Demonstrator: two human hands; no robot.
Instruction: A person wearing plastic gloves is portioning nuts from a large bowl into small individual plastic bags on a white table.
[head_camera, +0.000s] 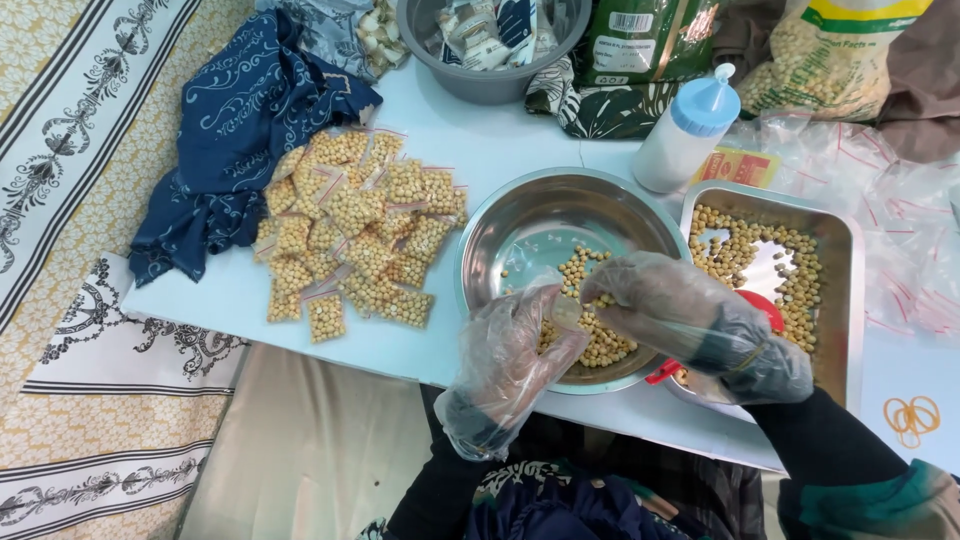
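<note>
Both my hands wear clear plastic gloves and meet over a round steel bowl (520, 215) that holds a heap of yellow chickpeas (600, 335). My left hand (510, 360) pinches a small clear plastic bag (563, 312) at the bowl's near side. My right hand (680, 315) has its fingertips at the bag's mouth, closed as if on a few chickpeas; what lies between the fingers is hidden. A pile of several small filled bags (360, 225) lies to the left on the white table (230, 295).
A rectangular steel tray (845, 290) with chickpeas and a red scoop (765, 305) stands at the right. A white bottle with a blue cap (690, 130), a grey bowl (470, 80), large chickpea sacks (830, 60), empty clear bags (900, 210), rubber bands (910, 415) and a blue cloth (240, 130) surround them.
</note>
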